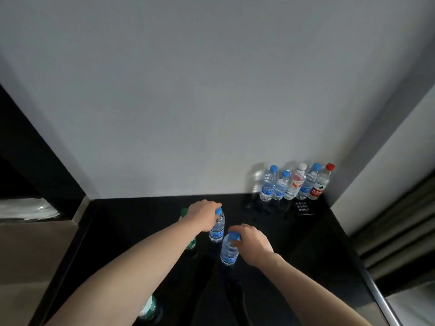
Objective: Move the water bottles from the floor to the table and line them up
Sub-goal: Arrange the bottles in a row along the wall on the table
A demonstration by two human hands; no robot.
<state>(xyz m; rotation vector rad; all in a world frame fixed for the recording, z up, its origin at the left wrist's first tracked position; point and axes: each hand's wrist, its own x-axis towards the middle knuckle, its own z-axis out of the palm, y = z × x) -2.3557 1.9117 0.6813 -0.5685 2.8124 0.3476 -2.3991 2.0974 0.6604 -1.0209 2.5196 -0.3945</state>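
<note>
Water bottles: two upright mid-table, five lined up at two o'clock.
My left hand [204, 214] grasps one bottle [217, 228], my right hand [253, 241] another [229, 250]; I'd carry both upright.

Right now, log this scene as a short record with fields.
surface: black table
left hand: grips far blue-cap bottle near its cap
right hand: grips near blue-cap bottle at its cap
row by wall: five upright bottles; three blue caps, one white, one red
green bottles: one behind left arm, one at bottom edge
</note>
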